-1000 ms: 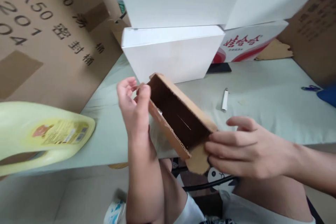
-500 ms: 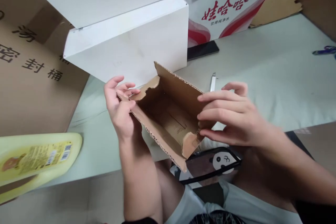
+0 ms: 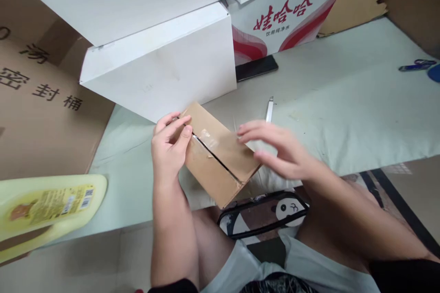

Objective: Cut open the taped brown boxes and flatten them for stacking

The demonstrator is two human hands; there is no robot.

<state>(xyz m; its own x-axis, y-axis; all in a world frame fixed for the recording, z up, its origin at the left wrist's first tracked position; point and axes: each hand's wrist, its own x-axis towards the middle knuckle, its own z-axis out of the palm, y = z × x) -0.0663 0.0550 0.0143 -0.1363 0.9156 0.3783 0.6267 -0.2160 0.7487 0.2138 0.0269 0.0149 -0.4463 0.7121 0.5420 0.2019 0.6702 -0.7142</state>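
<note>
A small brown cardboard box (image 3: 228, 146) lies at an angle in front of me, its two top flaps folded down with a narrow dark gap between them. Clear tape pieces stick to the flaps near the gap. My left hand (image 3: 170, 144) grips the far left end of the box, thumb and fingertips on the flaps. My right hand (image 3: 280, 149) is at the right edge with its fingers apart; its fingertips are at the flap, and whether they press on it I cannot tell. Just beyond that hand lies a white utility knife (image 3: 270, 110).
White boxes (image 3: 161, 68) are stacked behind, with a black phone-like slab (image 3: 257, 68) at their foot. A yellow bottle (image 3: 51, 210) lies at left beside a large carton (image 3: 41, 114). Scissors (image 3: 416, 66) rest far right on the pale green cloth (image 3: 350, 100). A panda-print bag (image 3: 264, 215) is near my lap.
The box's top flaps stood open and showed the inside; now they are folded down. My left hand has shifted right along with it, and my right hand has moved left.
</note>
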